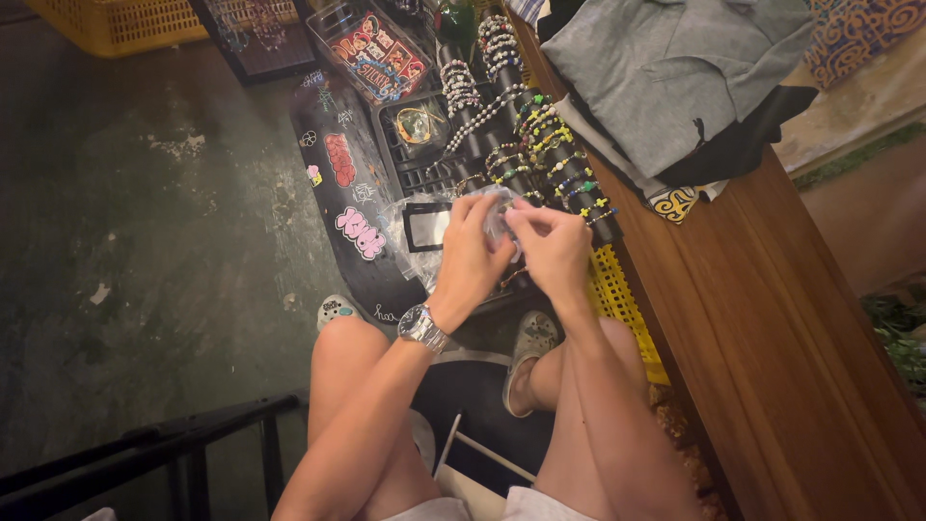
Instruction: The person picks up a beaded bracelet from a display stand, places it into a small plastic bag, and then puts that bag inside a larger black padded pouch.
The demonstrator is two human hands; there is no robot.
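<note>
Dim, stained concrete floor (145, 222) is spreading out beneath a seated person, with a long wooden bench (781, 318) running along the right side and folded grey clothing (675, 68) lying on it. Both hands are meeting above the knees: the left hand (470, 253), with a metal wristwatch (422, 326) on its wrist, is curling around a small clear plastic bag (497, 214), while the right hand (553, 246) is pinching at the bag's upper edge with thumb and forefinger drawn together. The bag seems to be held up close so the fingers of both hands can be working its thin film; it is sitting between the two sets of fingertips, partly hidden behind the left fingers, which are closed on it. What it contains cannot be made out. Just beyond the hands, rows of beaded bracelets (540, 145) are wrapping dark display rolls, apparently so each one is showing. A black stickered skateboard (352, 193) is lying on the floor beside them, and a yellow crate (116, 24) is standing at the far left.
</note>
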